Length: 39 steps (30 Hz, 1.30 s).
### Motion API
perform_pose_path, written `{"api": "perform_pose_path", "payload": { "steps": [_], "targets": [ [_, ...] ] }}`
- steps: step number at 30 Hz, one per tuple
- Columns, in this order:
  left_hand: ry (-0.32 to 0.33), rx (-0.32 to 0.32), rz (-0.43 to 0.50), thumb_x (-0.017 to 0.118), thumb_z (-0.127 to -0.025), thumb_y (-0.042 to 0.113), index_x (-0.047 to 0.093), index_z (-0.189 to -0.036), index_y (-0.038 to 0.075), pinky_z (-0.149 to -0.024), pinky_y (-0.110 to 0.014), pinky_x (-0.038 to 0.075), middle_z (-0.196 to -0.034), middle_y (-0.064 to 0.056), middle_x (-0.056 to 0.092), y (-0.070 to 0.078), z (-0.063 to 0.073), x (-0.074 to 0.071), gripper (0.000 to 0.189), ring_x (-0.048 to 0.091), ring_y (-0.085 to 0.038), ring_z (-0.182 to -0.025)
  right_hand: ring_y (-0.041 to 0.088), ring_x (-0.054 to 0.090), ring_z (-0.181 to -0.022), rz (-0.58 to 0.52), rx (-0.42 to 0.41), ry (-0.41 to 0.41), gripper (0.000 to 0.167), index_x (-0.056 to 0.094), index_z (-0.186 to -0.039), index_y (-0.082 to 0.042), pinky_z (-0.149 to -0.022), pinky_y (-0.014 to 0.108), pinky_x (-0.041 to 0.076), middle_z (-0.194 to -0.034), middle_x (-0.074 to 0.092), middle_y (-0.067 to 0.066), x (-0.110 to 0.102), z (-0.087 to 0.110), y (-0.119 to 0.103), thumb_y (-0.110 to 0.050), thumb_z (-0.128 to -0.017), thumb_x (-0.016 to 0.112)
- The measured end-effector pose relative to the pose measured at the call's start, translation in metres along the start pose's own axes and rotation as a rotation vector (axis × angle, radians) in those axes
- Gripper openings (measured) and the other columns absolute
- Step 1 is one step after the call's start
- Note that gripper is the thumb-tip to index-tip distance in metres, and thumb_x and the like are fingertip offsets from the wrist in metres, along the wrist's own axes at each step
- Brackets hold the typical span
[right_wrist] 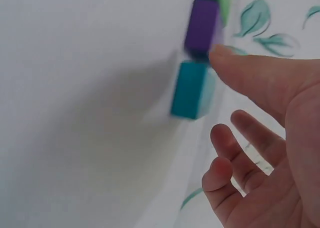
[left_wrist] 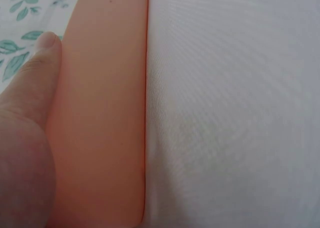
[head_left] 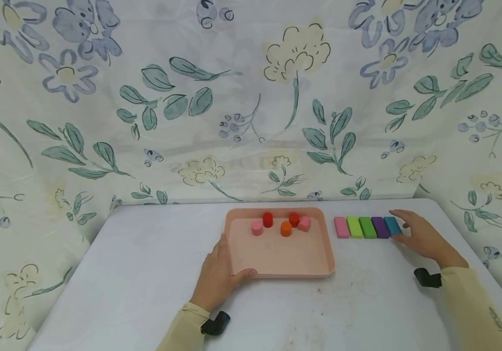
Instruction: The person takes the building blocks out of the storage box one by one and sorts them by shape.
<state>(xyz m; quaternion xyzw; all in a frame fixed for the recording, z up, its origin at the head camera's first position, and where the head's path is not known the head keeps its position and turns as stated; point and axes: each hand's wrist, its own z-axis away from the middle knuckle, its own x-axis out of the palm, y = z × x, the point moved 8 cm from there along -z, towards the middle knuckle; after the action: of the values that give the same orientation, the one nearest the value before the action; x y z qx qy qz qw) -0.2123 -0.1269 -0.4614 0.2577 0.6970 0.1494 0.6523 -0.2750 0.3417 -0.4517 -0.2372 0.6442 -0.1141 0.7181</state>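
Note:
My left hand (head_left: 217, 277) rests against the near left corner of a pink-orange tray (head_left: 229, 253). Its fingers lie along the left side, and the straight thumb (left_wrist: 37, 70) touches the front wall. At the right end of a row of blocks, my right hand (head_left: 424, 237) reaches around the blue block (head_left: 393, 226) with thumb and fingers spread apart. In the right wrist view, the thumb (right_wrist: 250, 75) lies near the blue and purple blocks; whether it touches either cannot be told. Left of blue stand purple (head_left: 380, 227), green (head_left: 367, 227), yellow-green (head_left: 354, 227) and pink (head_left: 340, 227) blocks.
Inside the tray are two red cylinders (head_left: 267, 220), a pink cylinder (head_left: 257, 227), an orange cylinder (head_left: 285, 229) and a pink cube (head_left: 304, 224). A white table (head_left: 145, 273) bears everything, with a floral cloth (head_left: 251, 97) behind and at both sides.

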Motion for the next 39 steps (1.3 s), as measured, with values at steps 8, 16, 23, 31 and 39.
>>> {"api": "perform_pose_path", "payload": {
  "steps": [8, 16, 23, 31, 39],
  "targets": [
    [0.001, 0.005, -0.005, 0.08, -0.079, 0.054, 0.017, -0.155, -0.009, -0.113, -0.059, 0.033, -0.155, -0.027, 0.034, -0.001, -0.001, 0.0, 0.117, 0.044, -0.044, -0.132, 0.049, 0.052, -0.114, -0.016, -0.062, 0.075, 0.064, 0.044, -0.144, 0.006, -0.094, 0.065, 0.046, -0.146, 0.038, 0.033, -0.005, 0.0, -0.029, -0.012, -0.09, 0.075],
    [0.002, 0.008, -0.003, 0.08, -0.08, 0.055, 0.017, -0.155, -0.01, -0.112, -0.06, 0.032, -0.155, -0.028, 0.035, -0.001, -0.001, 0.001, 0.117, 0.043, -0.044, -0.133, 0.051, 0.047, -0.124, -0.038, -0.082, 0.091, 0.059, 0.047, -0.143, 0.004, -0.103, 0.067, 0.038, -0.148, 0.039, 0.031, 0.002, -0.002, -0.055, -0.009, -0.091, 0.072],
    [0.001, 0.001, 0.003, 0.08, -0.079, 0.056, 0.017, -0.155, -0.01, -0.112, -0.059, 0.033, -0.154, -0.028, 0.036, -0.001, -0.002, 0.001, 0.118, 0.044, -0.044, -0.133, 0.049, 0.05, -0.124, -0.048, -0.121, 0.111, 0.058, 0.049, -0.142, 0.004, -0.103, 0.064, 0.041, -0.146, 0.042, 0.03, 0.011, -0.004, -0.081, -0.009, -0.091, 0.073],
    [0.007, 0.001, 0.005, 0.081, -0.078, 0.055, 0.019, -0.155, -0.01, -0.112, -0.06, 0.033, -0.154, -0.028, 0.036, -0.002, 0.0, 0.001, 0.118, 0.044, -0.045, -0.132, 0.043, 0.057, -0.114, -0.078, -0.118, 0.136, 0.059, 0.047, -0.145, 0.0, -0.095, 0.06, 0.05, -0.147, 0.042, 0.026, 0.024, -0.006, -0.109, -0.011, -0.093, 0.072],
    [-0.004, -0.004, 0.017, 0.081, -0.078, 0.055, 0.016, -0.156, -0.009, -0.113, -0.062, 0.03, -0.156, -0.027, 0.033, -0.002, 0.0, 0.002, 0.119, 0.041, -0.045, -0.135, 0.042, 0.054, -0.123, -0.073, -0.074, 0.162, 0.057, 0.048, -0.145, -0.003, -0.097, 0.058, 0.049, -0.148, 0.044, 0.025, 0.038, -0.011, -0.133, -0.014, -0.094, 0.071]
  ]
}}
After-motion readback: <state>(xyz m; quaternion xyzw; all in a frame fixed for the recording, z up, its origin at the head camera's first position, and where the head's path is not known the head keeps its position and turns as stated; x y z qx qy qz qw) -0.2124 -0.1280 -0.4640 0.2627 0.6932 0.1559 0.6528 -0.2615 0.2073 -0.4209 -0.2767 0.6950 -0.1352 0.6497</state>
